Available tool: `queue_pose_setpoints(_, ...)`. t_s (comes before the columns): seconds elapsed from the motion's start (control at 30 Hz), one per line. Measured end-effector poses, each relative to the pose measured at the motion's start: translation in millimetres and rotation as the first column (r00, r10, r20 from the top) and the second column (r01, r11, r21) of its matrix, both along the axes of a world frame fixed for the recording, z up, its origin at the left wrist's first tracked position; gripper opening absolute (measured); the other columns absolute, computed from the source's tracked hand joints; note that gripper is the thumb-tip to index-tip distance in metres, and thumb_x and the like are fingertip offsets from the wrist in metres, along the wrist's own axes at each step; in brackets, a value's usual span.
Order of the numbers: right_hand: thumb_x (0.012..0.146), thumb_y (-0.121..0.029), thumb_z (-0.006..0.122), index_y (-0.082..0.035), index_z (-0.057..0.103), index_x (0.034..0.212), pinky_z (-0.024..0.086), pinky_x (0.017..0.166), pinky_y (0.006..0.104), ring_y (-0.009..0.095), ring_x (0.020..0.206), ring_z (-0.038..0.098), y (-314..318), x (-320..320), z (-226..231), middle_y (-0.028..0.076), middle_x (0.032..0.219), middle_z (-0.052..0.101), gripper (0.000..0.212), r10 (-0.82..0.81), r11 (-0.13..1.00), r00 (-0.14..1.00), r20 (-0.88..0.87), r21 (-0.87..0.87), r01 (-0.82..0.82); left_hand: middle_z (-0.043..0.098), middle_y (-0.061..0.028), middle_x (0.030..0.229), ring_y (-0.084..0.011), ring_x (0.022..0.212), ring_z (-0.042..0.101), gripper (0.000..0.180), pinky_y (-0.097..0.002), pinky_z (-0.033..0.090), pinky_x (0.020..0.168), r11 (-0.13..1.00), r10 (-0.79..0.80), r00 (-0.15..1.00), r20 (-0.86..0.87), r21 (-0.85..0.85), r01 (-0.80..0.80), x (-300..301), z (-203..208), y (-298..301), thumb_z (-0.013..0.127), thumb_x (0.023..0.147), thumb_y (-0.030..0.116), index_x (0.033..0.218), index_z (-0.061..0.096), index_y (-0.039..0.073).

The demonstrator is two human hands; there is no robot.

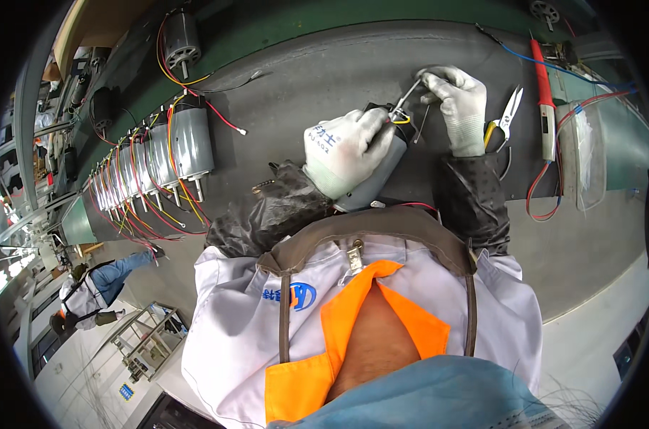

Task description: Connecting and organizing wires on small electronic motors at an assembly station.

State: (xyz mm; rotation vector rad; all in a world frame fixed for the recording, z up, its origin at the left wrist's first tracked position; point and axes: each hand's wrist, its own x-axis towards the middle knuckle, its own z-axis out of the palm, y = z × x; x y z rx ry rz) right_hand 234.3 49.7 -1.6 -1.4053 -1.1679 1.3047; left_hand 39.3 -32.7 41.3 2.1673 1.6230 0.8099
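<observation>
A grey cylindrical motor (376, 174) with a dark end lies on the bench close in front of me. My left hand (349, 149), in a white glove, rests on its upper end, fingers closed around the wire ends there. A short yellow wire (403, 120) loops out beside those fingertips. My right hand (456, 104), also gloved, pinches the far end of a thin, pale, rod-like piece (409, 98). The other end of this piece meets my left fingertips; its exact kind is unclear. Below the right fingers a thin strand (421, 125) slants downward.
Scissors (507, 121) with yellow handles lie right of my right hand. Beyond them are a red-handled soldering-iron-like tool (544, 93) and a clear tray (582, 157). A row of wired motors (188, 139) stands at left, with another motor (180, 43) behind. A person (88, 293) is at far left.
</observation>
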Motion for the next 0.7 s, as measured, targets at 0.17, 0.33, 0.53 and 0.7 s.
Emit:
queue_pose_setpoints(0.17, 0.099, -0.014, 0.059, 0.007, 0.067, 0.107, 0.045, 0.052, 0.0215, 0.008, 0.062, 0.059, -9.3, -15.7, 30.5, 0.008, 0.087, 0.07, 0.023, 0.094, 0.99, 0.827, -0.555, -0.036, -0.137, 0.065, -0.0115, 0.073, -0.0308, 0.064, 0.067, 0.014, -0.0363, 0.054, 0.06, 0.998, -0.049, 0.998, 0.034, 0.043, 0.047, -7.7, -10.4, 9.1, 0.07, 0.088, 0.018, 0.099, 0.07, 0.01)
queue_pose_setpoints(0.33, 0.101, -0.025, 0.056, 0.005, 0.067, 0.103, 0.037, 0.047, 0.0217, 0.007, 0.051, 0.048, -13.1, -19.3, 54.4, 0.0, 0.067, 0.059, 0.032, 0.523, 0.852, 0.782, -0.339, 0.198, -0.485, 0.065, -0.0087, 0.067, -0.0292, 0.06, 0.066, 0.012, -0.0401, 0.051, 0.053, 0.968, -0.213, 0.946, -0.245, 0.075, 0.238, -33.6, -7.1, 23.3, 0.064, 0.092, 0.025, 0.094, 0.066, 0.013)
queue_pose_setpoints(0.53, 0.1, -0.025, 0.058, 0.006, 0.066, 0.1, 0.035, 0.047, 0.0221, 0.006, 0.051, 0.047, -13.6, -13.7, 53.0, -0.002, 0.062, 0.054, 0.032, 0.387, 0.917, 0.856, -0.343, 0.045, -0.396, 0.061, -0.0087, 0.063, -0.0302, 0.053, 0.061, 0.01, -0.0424, 0.047, 0.048, 0.893, -0.401, 0.832, -0.384, 0.037, 0.448, -38.3, -0.9, 29.2, 0.068, 0.089, 0.019, 0.089, 0.061, 0.011)
queue_pose_setpoints(0.7, 0.097, -0.018, 0.062, 0.007, 0.067, 0.101, 0.039, 0.048, 0.0222, 0.006, 0.053, 0.05, 14.6, -68.9, 51.3, -0.001, 0.066, 0.057, 0.025, 0.356, 0.898, 0.821, -0.447, -0.08, -0.433, 0.064, -0.0087, 0.068, -0.0286, 0.053, 0.065, 0.028, -0.0424, 0.051, 0.049, 0.877, -0.455, 0.745, -0.489, -0.1, 0.47, -24.1, -2.6, 18.8, 0.063, 0.093, 0.029, 0.11, 0.062, 0.007)
